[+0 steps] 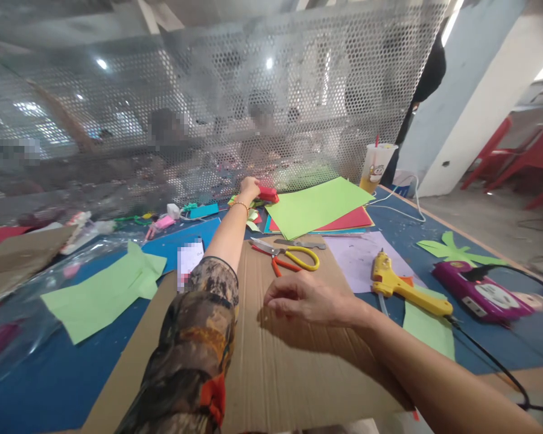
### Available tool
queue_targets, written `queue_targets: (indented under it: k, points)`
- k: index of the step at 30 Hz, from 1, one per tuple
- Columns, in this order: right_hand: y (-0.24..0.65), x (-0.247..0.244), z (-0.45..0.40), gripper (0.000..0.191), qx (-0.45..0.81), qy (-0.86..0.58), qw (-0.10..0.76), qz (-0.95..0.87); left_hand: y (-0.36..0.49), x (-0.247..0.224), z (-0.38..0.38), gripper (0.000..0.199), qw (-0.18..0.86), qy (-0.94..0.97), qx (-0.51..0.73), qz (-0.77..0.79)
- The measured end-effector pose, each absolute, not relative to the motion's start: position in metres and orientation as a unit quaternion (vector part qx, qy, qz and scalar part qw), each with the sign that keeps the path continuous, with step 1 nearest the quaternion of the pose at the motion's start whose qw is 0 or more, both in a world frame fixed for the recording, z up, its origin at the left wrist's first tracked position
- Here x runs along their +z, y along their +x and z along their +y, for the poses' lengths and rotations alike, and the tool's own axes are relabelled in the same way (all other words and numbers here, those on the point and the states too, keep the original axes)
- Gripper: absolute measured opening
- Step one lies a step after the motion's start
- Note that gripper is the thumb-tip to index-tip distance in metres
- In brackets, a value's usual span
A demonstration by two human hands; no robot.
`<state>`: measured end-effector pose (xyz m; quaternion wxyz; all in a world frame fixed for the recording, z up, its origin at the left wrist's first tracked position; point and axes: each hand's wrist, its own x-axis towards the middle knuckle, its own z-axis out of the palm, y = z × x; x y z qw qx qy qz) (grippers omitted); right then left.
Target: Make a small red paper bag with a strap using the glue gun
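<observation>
My left hand (250,187) reaches to the far side of the table, its fingers closed on a red stapler (268,193). Small green paper scraps (253,219) lie just below it. Over a brown cardboard sheet (262,367) hovers my right hand (305,296), its fingers curled loosely inward with nothing visible in them. Scissors (289,255) with one yellow and one red-orange handle lie beyond it on the cardboard. A grey metal blade (301,243) rests behind the scissors.
Green sheets (321,208) top a coloured paper stack. At right lie a yellow glue gun (407,286), a purple power strip (484,292) and cords. A drink cup (376,166) stands at the back before a perforated metal screen (208,108). Left are cut green paper (99,289) and a phone (190,262).
</observation>
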<state>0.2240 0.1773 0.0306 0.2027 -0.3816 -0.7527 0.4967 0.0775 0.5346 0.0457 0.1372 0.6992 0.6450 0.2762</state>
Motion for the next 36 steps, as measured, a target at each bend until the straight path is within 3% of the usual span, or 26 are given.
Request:
queue_targets:
  k: [6, 14, 24, 29, 33, 36]
  points:
    - [0.226, 0.029, 0.178, 0.013, 0.495, -0.375, 0.202, -0.758, 0.075, 0.064, 0.528, 0.021, 0.067, 0.699, 0.297, 0.647]
    - [0.23, 0.023, 0.18, 0.015, 0.473, -0.346, 0.221, -0.78, 0.031, 0.108, 0.491, 0.026, 0.1, 0.728, 0.308, 0.604]
    - [0.233, 0.018, 0.186, 0.019, 0.474, -0.332, 0.241, -0.779, 0.015, 0.037, 0.411, 0.008, 0.234, 0.745, 0.233, 0.579]
    - [0.235, 0.016, 0.189, 0.02, 0.456, -0.35, 0.231, -0.785, 0.001, 0.058, 0.415, 0.037, 0.272, 0.744, 0.215, 0.571]
    - [0.233, 0.015, 0.189, 0.019, 0.45, -0.345, 0.221, -0.794, -0.013, 0.077, 0.438, 0.029, 0.242, 0.691, 0.189, 0.655]
    - [0.232, 0.015, 0.187, 0.02, 0.448, -0.347, 0.216, -0.795, -0.012, 0.071, 0.452, 0.04, 0.237, 0.647, 0.142, 0.711]
